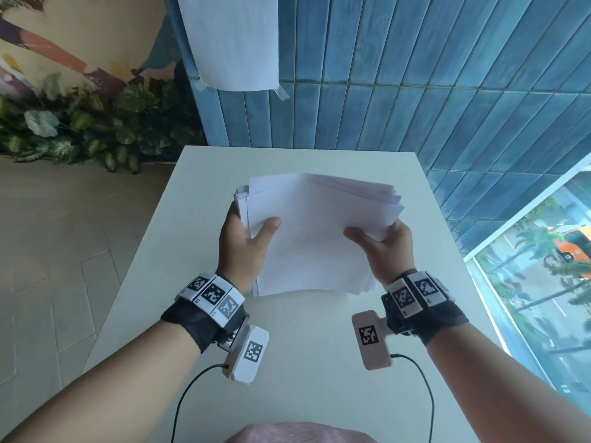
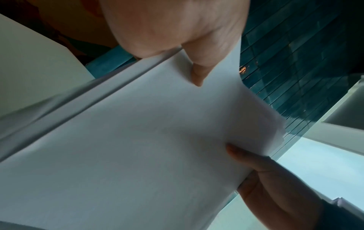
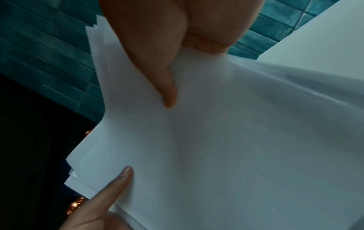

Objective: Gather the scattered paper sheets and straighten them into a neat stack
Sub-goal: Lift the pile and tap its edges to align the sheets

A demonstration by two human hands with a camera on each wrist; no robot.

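Observation:
A bundle of white paper sheets [image 1: 313, 231] is held up over the white table [image 1: 319, 353], its far edges fanned and uneven. My left hand [image 1: 243, 238] grips the bundle's left edge, thumb on top and fingers hidden underneath. My right hand [image 1: 383, 247] grips the right edge the same way. In the left wrist view the paper sheets [image 2: 147, 140] fill the frame, with my left hand [image 2: 189, 43] at the top and my right hand [image 2: 265, 183] at the lower right. In the right wrist view my right hand [image 3: 165, 62] has its thumb pressed on the paper sheets [image 3: 226, 147], and my left hand [image 3: 110, 202] holds the opposite edge.
A blue tiled wall [image 1: 415, 75] rises behind the table, with a white sheet [image 1: 233, 39] taped to it. Leafy plants [image 1: 80, 129] line the floor at the left. A window [image 1: 543, 266] runs along the table's right side.

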